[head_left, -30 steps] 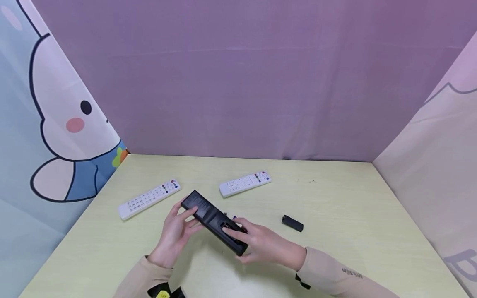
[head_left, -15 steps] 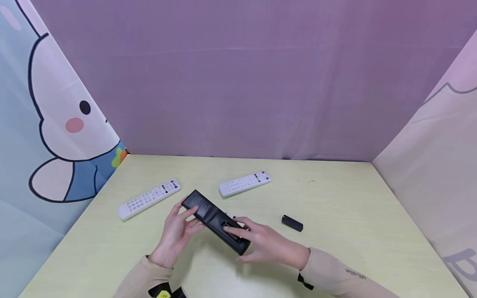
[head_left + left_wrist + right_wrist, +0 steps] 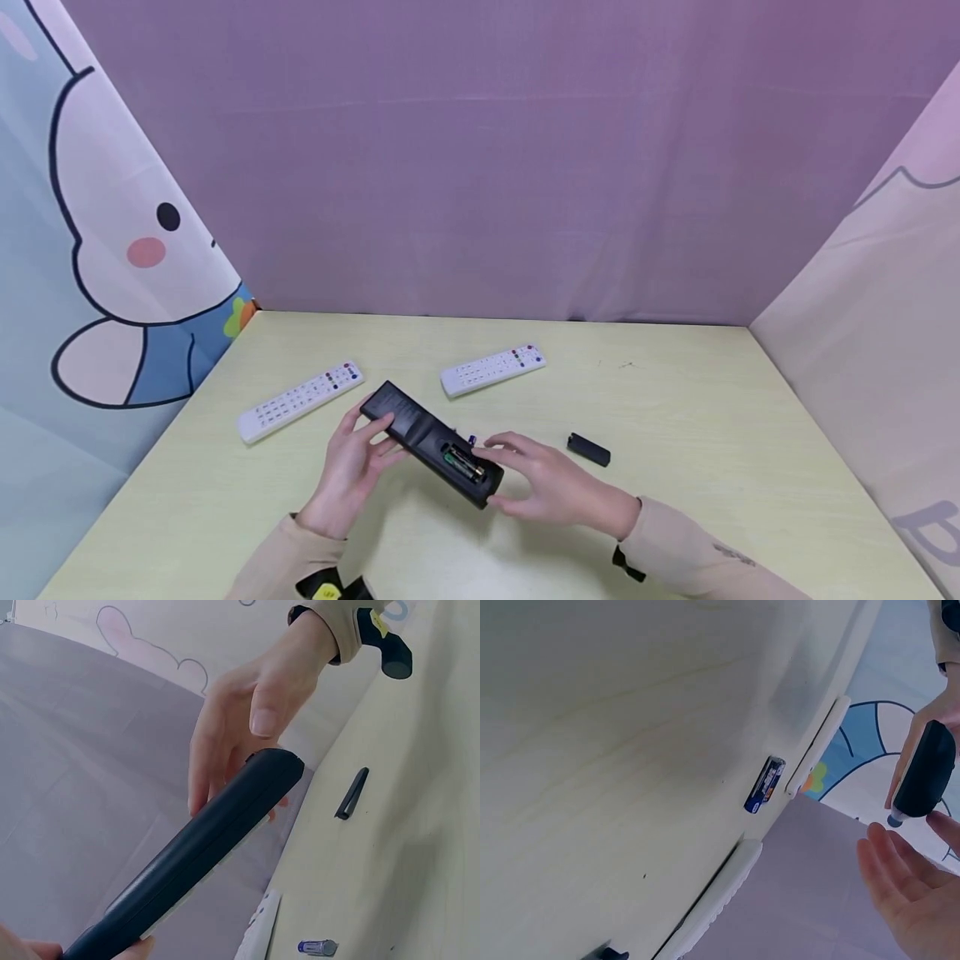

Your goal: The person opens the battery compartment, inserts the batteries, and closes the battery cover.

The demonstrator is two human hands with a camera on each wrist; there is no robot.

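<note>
A black remote control (image 3: 420, 433) is held up off the table, its back facing the head camera. My left hand (image 3: 347, 479) grips its far end, thumb on the back and fingers underneath. The battery compartment is uncovered, and a dark battery with some green (image 3: 463, 463) lies in it. My right hand (image 3: 558, 485) is at the near end, fingers loosely spread and thumb right at the corner; in the right wrist view its palm (image 3: 922, 915) shows nothing held. On the table behind the remote lies a blue battery (image 3: 765, 784), mostly hidden in the head view.
The black battery cover (image 3: 588, 449) lies on the table right of my right hand. Two white remote controls lie buttons up, one at the left (image 3: 302, 402) and one behind the black remote (image 3: 492, 370). A purple curtain (image 3: 480, 167) stands along the table's back edge.
My right index finger has left the battery compartment and the hand has drawn back to the right, exposing the battery inside. The left hand's hold is the same; the black remote has barely shifted.
</note>
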